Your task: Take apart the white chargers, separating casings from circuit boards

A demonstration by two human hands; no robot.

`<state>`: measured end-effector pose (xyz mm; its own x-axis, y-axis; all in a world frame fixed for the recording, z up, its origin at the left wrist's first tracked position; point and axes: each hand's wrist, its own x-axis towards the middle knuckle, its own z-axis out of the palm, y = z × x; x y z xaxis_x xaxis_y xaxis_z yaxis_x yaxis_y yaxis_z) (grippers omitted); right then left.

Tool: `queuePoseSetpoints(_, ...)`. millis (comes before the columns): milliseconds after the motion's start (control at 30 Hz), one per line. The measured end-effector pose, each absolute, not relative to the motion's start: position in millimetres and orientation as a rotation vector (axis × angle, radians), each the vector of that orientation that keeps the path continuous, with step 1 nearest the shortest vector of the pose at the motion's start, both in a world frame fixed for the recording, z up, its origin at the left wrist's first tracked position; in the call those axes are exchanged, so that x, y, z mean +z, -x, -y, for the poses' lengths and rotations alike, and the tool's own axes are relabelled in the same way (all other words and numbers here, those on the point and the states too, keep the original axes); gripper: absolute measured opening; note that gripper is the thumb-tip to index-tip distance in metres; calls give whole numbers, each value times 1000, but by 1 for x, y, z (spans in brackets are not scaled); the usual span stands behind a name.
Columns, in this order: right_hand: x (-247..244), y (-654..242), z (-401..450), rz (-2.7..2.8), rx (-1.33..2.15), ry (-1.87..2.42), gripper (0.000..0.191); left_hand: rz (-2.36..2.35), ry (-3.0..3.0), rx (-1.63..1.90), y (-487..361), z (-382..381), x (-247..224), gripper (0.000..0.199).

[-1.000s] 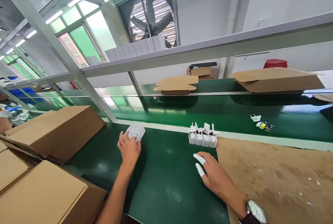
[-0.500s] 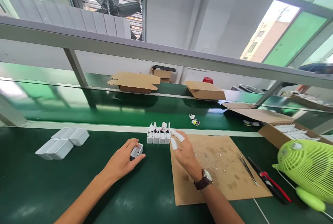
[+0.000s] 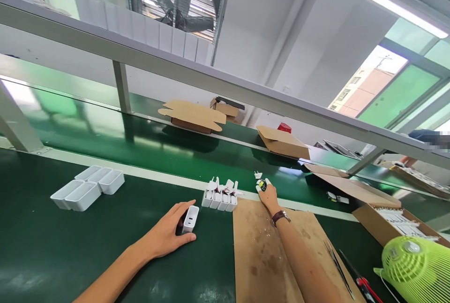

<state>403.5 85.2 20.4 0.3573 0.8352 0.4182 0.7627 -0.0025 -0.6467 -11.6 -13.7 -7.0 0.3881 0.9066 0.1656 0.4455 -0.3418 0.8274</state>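
Left of the frame: cluster of open white cases [image 3: 84,190] on the green bench, undersides hidden. Lower centre: left hand [image 3: 167,232], forearm cut by the bottom edge; thumb and forefinger parted about halfway around a single white case [image 3: 191,218], two dark slots visible inside; other fingers hidden, so cannot tell whether it grips. Right of centre: row of four cases [image 3: 220,200] packed with white parts and wires, hard to separate. Just above the brown board [image 3: 253,256]: white plug piece [image 3: 258,175], then circuit board [image 3: 262,184] with a yellow part, between narrowly spaced covered fingertips of right hand [image 3: 270,198]; firmness of hold cannot be told, print too small to read. Lower right: tweezers [image 3: 339,268]; red-handled pliers [image 3: 365,286] and green fan [image 3: 415,268], both cut off.
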Motion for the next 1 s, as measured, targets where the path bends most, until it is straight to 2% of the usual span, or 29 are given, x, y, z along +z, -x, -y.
queuePoseSetpoints(100,28,-399,-94,1312,154,1797,30,-1164,-1917,837,12,16,-3,71)
queuePoseSetpoints(200,37,-400,-81,1239,213,1798,41,-1163,-1914,858,12,18,-2,68)
queuePoseSetpoints(300,46,-405,-45,1222,284,1783,47,-1168,-1921,857,11,19,-3,71)
queuePoseSetpoints(467,42,-400,36,1267,483,1752,41,-1180,-1977,846,5,19,-8,75)
queuePoseSetpoints(600,33,-366,87,1287,618,1739,59,-1177,-2031,815,2,20,-10,75)
queuePoseSetpoints(667,37,-347,102,1409,652,1699,62,-1186,-2043,804,2,21,-10,74)
queuePoseSetpoints(833,69,-328,115,2010,569,1648,48,-1217,-2058,757,2,23,-6,75)
queuePoseSetpoints(933,78,-333,110,2422,640,1670,66,-1212,-2072,737,3,24,-3,74)
queuePoseSetpoints(1000,76,-337,105,2558,627,1683,68,-1210,-2076,742,3,25,-2,74)
